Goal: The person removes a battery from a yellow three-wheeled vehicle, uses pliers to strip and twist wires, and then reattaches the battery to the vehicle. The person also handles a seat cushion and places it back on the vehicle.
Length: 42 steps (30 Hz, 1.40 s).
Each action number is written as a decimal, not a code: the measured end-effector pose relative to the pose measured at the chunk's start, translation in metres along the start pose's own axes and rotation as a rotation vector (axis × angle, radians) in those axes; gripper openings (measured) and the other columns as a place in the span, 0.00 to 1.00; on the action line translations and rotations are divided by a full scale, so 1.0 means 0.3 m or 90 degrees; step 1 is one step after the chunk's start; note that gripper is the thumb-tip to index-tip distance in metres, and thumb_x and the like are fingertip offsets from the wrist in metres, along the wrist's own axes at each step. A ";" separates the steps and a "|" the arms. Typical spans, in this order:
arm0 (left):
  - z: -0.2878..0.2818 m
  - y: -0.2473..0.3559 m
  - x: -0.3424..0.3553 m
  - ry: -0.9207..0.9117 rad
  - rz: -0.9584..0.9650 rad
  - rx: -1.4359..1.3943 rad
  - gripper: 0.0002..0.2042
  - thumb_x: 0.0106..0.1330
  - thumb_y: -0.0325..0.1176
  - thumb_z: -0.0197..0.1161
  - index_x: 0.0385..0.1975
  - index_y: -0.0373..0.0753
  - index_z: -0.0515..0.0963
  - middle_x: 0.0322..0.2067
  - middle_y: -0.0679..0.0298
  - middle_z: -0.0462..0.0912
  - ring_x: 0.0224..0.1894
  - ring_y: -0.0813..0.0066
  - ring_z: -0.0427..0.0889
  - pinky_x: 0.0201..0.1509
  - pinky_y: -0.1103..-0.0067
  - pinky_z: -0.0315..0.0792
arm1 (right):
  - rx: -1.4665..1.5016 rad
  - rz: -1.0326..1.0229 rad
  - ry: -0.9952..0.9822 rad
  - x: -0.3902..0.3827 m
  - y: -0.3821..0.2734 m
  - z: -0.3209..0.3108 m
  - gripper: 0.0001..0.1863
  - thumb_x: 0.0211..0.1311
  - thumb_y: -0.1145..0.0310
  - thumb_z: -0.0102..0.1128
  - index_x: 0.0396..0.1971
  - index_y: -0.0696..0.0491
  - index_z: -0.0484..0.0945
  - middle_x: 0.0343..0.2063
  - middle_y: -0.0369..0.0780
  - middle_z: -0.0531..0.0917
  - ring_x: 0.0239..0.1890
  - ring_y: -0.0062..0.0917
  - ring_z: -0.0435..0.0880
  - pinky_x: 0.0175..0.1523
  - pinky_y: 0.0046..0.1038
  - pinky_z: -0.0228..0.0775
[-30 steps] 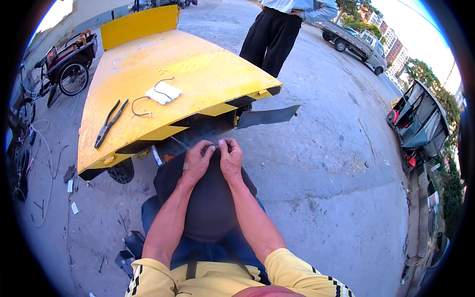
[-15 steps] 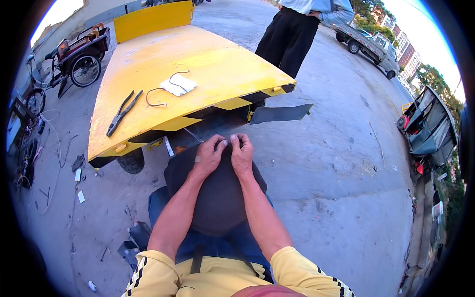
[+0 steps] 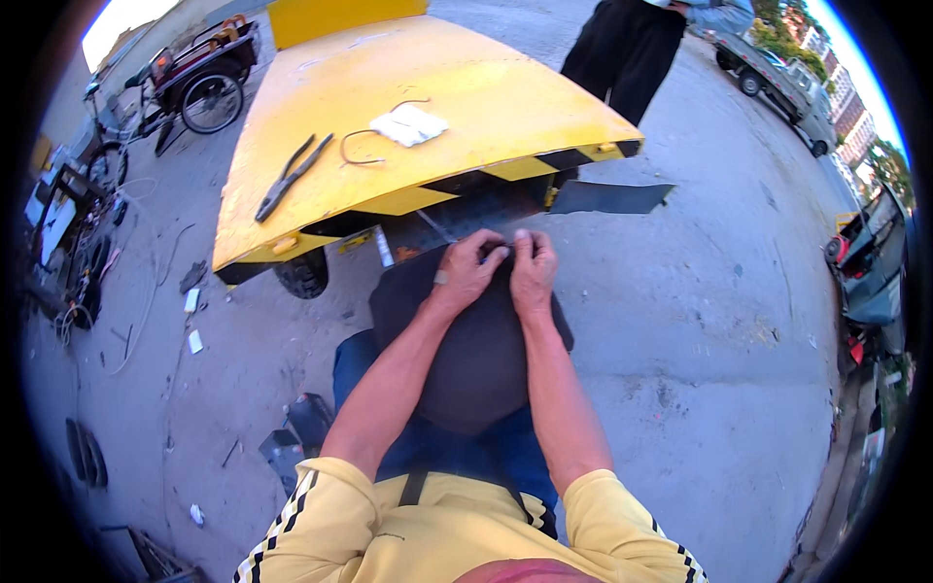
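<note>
My left hand [image 3: 470, 267] and my right hand [image 3: 533, 272] are close together over the far edge of a dark, rounded, cushion-like piece [image 3: 476, 360] that lies across my lap. Fingers and thumb are pinched together on each hand; whatever they hold is too small or hidden to make out. Just beyond them is the striped front edge of a yellow metal platform [image 3: 389, 87]. On its top lie pliers [image 3: 292, 180] with spread handles, a white packet [image 3: 408, 125] and a thin bent wire [image 3: 363, 158] beside the packet.
A dark flat flap [image 3: 610, 197] juts from the platform's right corner. Behind the platform stands a person in black trousers [image 3: 627, 58]. A tricycle [image 3: 199, 92] is at far left, a truck [image 3: 777, 92] at far right. Small scraps and a dark box-like object [image 3: 287, 452] lie on the ground.
The view has shifted, so the whole scene sits further right and higher. My hands keep their pinch over the dark piece, close together as before.
</note>
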<state>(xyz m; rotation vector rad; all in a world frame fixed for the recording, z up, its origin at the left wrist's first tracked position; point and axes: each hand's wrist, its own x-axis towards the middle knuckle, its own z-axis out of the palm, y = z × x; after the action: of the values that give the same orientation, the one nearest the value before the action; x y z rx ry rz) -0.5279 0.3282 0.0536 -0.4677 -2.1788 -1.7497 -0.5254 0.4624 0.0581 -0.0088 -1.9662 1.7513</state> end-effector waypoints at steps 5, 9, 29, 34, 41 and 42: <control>-0.009 0.020 0.000 0.011 0.057 0.063 0.08 0.70 0.26 0.70 0.45 0.34 0.84 0.38 0.56 0.89 0.38 0.68 0.88 0.43 0.73 0.79 | 0.029 0.047 -0.021 0.009 0.057 -0.007 0.17 0.80 0.59 0.61 0.40 0.60 0.81 0.32 0.36 0.82 0.37 0.18 0.76 0.44 0.26 0.72; -0.007 0.016 0.001 0.039 0.085 0.069 0.07 0.69 0.25 0.70 0.44 0.34 0.84 0.39 0.54 0.89 0.40 0.61 0.89 0.44 0.71 0.80 | 0.049 0.034 -0.014 0.004 0.039 -0.007 0.18 0.81 0.58 0.61 0.39 0.60 0.80 0.30 0.35 0.80 0.36 0.18 0.74 0.43 0.25 0.71; -0.019 0.040 0.003 0.058 0.147 0.179 0.12 0.64 0.20 0.71 0.46 0.32 0.82 0.42 0.53 0.85 0.45 0.51 0.84 0.50 0.67 0.78 | 0.185 0.044 0.005 0.014 0.028 0.010 0.09 0.80 0.67 0.61 0.41 0.57 0.80 0.28 0.33 0.83 0.26 0.12 0.75 0.32 0.17 0.68; 0.003 0.030 0.014 0.126 0.148 0.099 0.10 0.69 0.20 0.68 0.48 0.31 0.80 0.42 0.54 0.84 0.44 0.59 0.87 0.49 0.74 0.79 | 0.228 0.065 0.028 0.026 0.038 0.003 0.07 0.81 0.69 0.60 0.42 0.58 0.79 0.29 0.34 0.84 0.27 0.12 0.76 0.33 0.16 0.68; 0.008 -0.034 0.018 0.144 0.057 -0.051 0.07 0.73 0.17 0.62 0.47 0.32 0.77 0.39 0.59 0.84 0.35 0.74 0.87 0.42 0.77 0.80 | 0.202 0.056 0.034 0.027 0.048 0.010 0.07 0.81 0.70 0.59 0.45 0.59 0.80 0.33 0.38 0.87 0.26 0.13 0.77 0.33 0.18 0.71; 0.013 -0.034 0.021 0.146 0.049 -0.074 0.07 0.72 0.17 0.62 0.47 0.31 0.77 0.38 0.57 0.84 0.34 0.73 0.87 0.39 0.76 0.80 | 0.210 0.055 0.039 0.029 0.050 0.008 0.07 0.81 0.70 0.59 0.45 0.59 0.80 0.33 0.38 0.87 0.26 0.13 0.77 0.33 0.18 0.71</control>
<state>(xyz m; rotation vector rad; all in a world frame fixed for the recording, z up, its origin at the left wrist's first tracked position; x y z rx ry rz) -0.5381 0.3303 0.0466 -0.3525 -1.8869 -1.7983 -0.5385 0.4656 0.0470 -0.0345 -1.6365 2.0868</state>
